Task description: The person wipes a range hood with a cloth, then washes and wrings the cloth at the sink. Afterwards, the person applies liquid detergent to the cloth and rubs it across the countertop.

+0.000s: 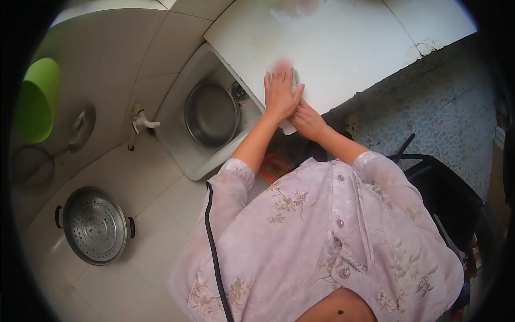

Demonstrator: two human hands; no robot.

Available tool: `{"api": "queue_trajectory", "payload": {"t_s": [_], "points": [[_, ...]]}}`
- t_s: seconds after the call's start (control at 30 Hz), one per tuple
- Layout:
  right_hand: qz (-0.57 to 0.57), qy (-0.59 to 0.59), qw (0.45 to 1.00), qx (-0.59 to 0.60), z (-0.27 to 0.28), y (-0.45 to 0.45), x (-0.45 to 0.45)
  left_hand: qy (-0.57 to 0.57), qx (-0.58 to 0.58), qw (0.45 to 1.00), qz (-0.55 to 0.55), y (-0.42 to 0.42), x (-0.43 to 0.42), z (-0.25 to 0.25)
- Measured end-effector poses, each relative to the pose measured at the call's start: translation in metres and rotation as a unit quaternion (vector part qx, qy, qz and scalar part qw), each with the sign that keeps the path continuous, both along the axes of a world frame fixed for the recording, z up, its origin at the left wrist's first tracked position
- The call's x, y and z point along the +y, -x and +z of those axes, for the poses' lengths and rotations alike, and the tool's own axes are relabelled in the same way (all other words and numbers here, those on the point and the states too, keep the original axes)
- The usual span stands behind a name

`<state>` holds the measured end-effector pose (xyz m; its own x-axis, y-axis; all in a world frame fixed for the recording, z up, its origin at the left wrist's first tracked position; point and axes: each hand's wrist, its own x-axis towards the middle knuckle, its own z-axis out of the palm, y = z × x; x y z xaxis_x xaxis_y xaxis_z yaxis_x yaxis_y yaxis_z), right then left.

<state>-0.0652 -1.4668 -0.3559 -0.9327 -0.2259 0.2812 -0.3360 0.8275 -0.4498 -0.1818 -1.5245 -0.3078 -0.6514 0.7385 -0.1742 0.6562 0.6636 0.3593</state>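
Note:
My left hand (280, 95) lies flat, palm down, on a pale cloth (288, 127) near the edge of the white countertop (343, 48). Its fingers are stretched out and point away from me. Against its palm side rests my right hand (308, 120), its fingers extended and partly covered by my left hand. Bits of the cloth show beside my left fingers and below the two hands. A blurred reddish patch is on the counter just beyond my left fingertips.
Left of the counter, a sink (190, 161) holds a metal basin (213, 115). A white tap (144, 124) projects from the tiled wall. A perforated steamer pot (95, 225), a green container (40, 102) and a hanging strainer (33, 165) are further left. A black chair (445, 185) stands right.

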Motion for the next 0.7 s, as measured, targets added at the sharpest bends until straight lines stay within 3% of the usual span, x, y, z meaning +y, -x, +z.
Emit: {"api": "queue_trajectory", "payload": {"t_s": [0.1, 0.17, 0.27, 0.33, 0.4, 0.47, 0.53, 0.63, 0.7], "points": [[-0.024, -0.015, 0.999, 0.026, 0.011, 0.003, -0.003, -0.034, 0.171, 0.982, 0.065, 0.052, 0.021, -0.03], [-0.027, -0.02, 0.999, 0.01, 0.016, 0.003, 0.0, -0.02, 0.205, 0.972, 0.109, 0.109, 0.042, -0.037], [-0.05, -0.014, 0.998, -0.021, 0.027, 0.003, -0.002, 0.0, 0.17, 0.982, 0.08, 0.124, 0.041, -0.031], [-0.055, -0.009, 0.998, -0.024, 0.031, -0.003, 0.0, -0.041, 0.095, 0.991, 0.082, 0.098, 0.029, -0.021], [0.014, -0.012, 1.0, 0.005, 0.017, -0.005, 0.001, -0.094, 0.024, 0.991, 0.095, 0.053, 0.011, 0.001], [0.023, -0.006, 1.0, 0.013, 0.002, -0.004, -0.002, -0.045, 0.002, 0.996, 0.074, 0.017, -0.004, 0.018], [0.027, -0.005, 0.999, 0.02, -0.002, -0.002, -0.001, -0.168, 0.111, 0.979, 0.002, -0.003, -0.015, 0.001], [0.02, -0.074, 0.997, 0.031, 0.003, -0.004, -0.004, -0.088, 0.151, 0.984, 0.016, 0.021, 0.006, -0.014], [-0.001, -0.077, 0.996, 0.053, 0.007, 0.0, -0.003, -0.045, 0.216, 0.969, 0.109, 0.058, 0.037, -0.028]]}}
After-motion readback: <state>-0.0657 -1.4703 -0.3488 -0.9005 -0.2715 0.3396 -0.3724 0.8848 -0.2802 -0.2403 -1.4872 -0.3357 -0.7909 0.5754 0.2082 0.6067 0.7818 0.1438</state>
